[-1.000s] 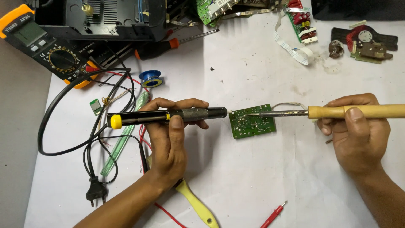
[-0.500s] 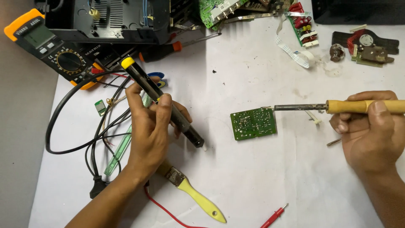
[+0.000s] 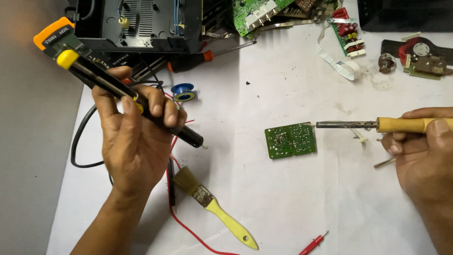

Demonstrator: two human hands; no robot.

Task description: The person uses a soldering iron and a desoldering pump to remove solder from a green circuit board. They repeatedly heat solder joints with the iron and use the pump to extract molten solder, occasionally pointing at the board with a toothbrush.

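My left hand (image 3: pixel 134 141) grips a black desoldering pump (image 3: pixel 127 97) with a yellow plunger knob, tilted, its tip pointing down to the right above the white sheet. My right hand (image 3: pixel 420 151) holds a soldering iron (image 3: pixel 373 124) by its wooden handle, lying level. The iron's metal tip touches the right edge of a small green circuit board (image 3: pixel 289 140) that lies flat on the sheet. The pump's tip is well left of the board.
A yellow-handled brush (image 3: pixel 214 208) lies below my left hand. Red and black cables, a solder spool (image 3: pixel 183 92), an orange multimeter (image 3: pixel 54 38), an open black device case (image 3: pixel 141 23), a screwdriver, boards and parts line the back. A red probe (image 3: pixel 313 244) lies at the front.
My left hand has pulled the desoldering pump away from the circuit board, leftward, and tilted it up. The iron has stayed at the board's right edge.
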